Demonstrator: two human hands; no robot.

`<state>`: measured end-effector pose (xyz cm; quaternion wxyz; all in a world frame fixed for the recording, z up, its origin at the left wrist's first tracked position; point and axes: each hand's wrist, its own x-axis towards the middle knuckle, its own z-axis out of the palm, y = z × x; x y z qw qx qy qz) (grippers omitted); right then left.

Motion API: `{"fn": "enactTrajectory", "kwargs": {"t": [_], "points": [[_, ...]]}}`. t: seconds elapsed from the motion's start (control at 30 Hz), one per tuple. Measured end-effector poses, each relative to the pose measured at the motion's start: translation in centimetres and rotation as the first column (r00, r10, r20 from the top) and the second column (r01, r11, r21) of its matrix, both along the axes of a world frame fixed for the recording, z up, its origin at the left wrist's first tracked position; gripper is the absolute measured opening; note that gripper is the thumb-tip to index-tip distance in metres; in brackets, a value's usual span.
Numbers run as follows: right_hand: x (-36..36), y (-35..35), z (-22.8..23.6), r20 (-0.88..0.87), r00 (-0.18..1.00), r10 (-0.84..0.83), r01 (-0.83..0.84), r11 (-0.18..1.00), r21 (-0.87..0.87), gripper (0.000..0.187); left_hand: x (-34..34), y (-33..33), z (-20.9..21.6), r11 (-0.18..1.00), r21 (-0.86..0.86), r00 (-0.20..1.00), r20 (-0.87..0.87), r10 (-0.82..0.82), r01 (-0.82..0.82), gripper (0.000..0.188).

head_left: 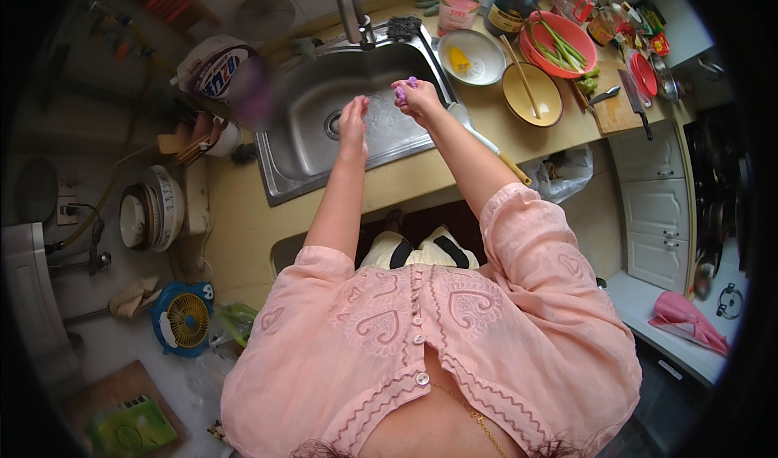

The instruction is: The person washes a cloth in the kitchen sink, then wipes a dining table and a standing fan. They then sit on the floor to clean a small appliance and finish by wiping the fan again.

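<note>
Over the steel sink (271, 146), my left hand (354, 119) is held up with its fingers extended and nothing in it. My right hand (419, 101), a little to the right, is closed on a small crumpled purple cloth (401, 96), whose exact kind is hard to make out. A gap separates the two hands. Water (378, 117) appears to splash in the basin between them, below the metal faucet (350, 12). Part of the cloth is hidden by the fingers.
Right of the sink stand a white bowl (488, 67) with something yellow, a yellow bowl (545, 105) with chopsticks across it, and a pink basin (589, 46) of green vegetables. A knife (634, 101) lies on a cutting board (609, 118). A dark scrubber (403, 27) sits behind the sink.
</note>
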<state>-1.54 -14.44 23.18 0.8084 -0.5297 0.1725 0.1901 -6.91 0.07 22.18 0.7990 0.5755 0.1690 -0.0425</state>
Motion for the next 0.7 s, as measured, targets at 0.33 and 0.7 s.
{"fn": "enactTrajectory", "kwargs": {"t": [0.33,0.7], "points": [[2.5,7.0,0.3,-0.131,0.971,-0.200,0.181,0.973,-0.143,0.016,1.2,8.1,-0.6,0.998,-0.050,0.991,-0.127,-0.036,0.030,0.024],[1.9,5.8,2.3,0.032,0.999,0.037,-0.047,0.924,0.380,0.024,5.1,10.6,2.6,0.793,-0.448,0.899,0.067,-0.432,0.414,0.041]]}}
